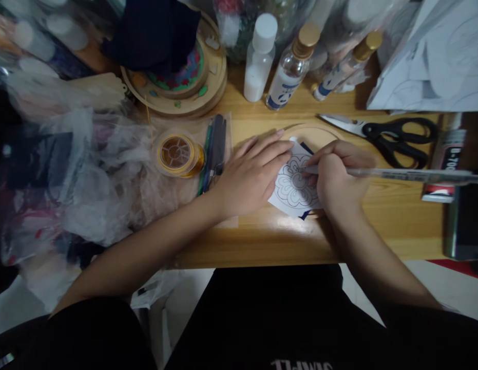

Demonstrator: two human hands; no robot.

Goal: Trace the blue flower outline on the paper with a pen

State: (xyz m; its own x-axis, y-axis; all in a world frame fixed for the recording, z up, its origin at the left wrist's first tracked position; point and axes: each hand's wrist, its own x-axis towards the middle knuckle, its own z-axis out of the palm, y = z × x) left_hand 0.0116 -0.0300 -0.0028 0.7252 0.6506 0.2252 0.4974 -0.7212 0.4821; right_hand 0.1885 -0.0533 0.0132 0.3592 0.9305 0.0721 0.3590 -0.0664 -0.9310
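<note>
A white paper [294,192] printed with a flower outline lies on dark blue fabric [305,214], over a round wooden piece [313,131]. My left hand [250,177] rests flat with its fingers stretched out, the fingertips on the paper's left edge. In my right hand [341,177] is a long clear pen [400,174], its tip on the flower drawing near the centre. The fingers of that hand are wrapped round the pen, and its side covers the paper's right edge.
Black-handled scissors [402,136] and a tube [441,191] lie right. Bottles [287,74] stand behind. Left are a gold thread spool [179,154], pens [216,146] and plastic bags [108,180]. A round wooden piece [219,77] sits at the back, a dark device [467,223] far right.
</note>
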